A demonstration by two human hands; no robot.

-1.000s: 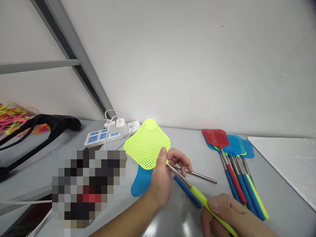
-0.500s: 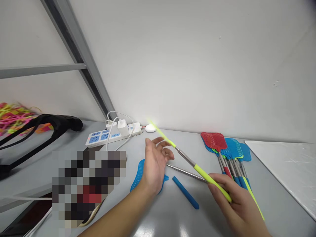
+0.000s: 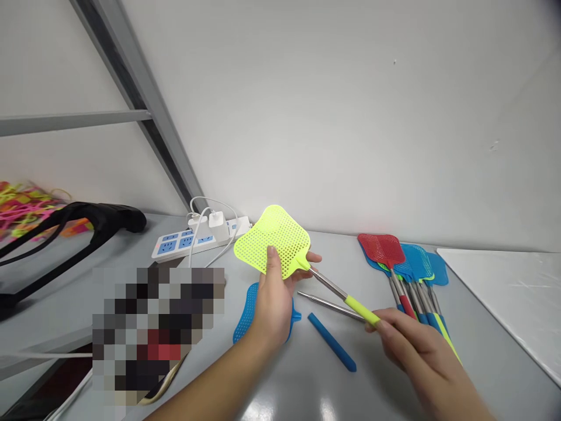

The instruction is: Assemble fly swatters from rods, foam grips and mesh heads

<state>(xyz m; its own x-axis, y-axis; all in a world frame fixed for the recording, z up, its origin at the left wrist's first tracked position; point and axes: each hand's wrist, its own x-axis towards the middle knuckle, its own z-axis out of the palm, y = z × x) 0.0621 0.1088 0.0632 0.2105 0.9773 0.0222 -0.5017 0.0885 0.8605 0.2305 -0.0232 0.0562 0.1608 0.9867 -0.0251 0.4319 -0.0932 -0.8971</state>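
Both my hands are on a yellow-green fly swatter (image 3: 274, 241) with a perforated head. My left hand (image 3: 272, 304) pinches the head near its neck, thumb in front and fingers behind. My right hand (image 3: 416, 351) is closed round the yellow-green grip, below a short metal shaft. Under my left hand lies a blue swatter head (image 3: 246, 316), partly covered by the hand and wrist. To its right are a loose blue grip (image 3: 332, 342) and a bare metal rod (image 3: 331, 305), whose near end is hidden by my right hand.
Several finished-looking swatters with red and blue heads (image 3: 381, 250) lie at the right, beside a white sheet (image 3: 504, 292). A power strip (image 3: 175, 245) with chargers and cables stands at the back left. Further left are a black frame (image 3: 103, 222) and colourful strands (image 3: 26, 207).
The yellow-green swatter has turned from edge-on to face me. My left hand, open beside it before, has closed on its head. The loose blue parts lie where they were.
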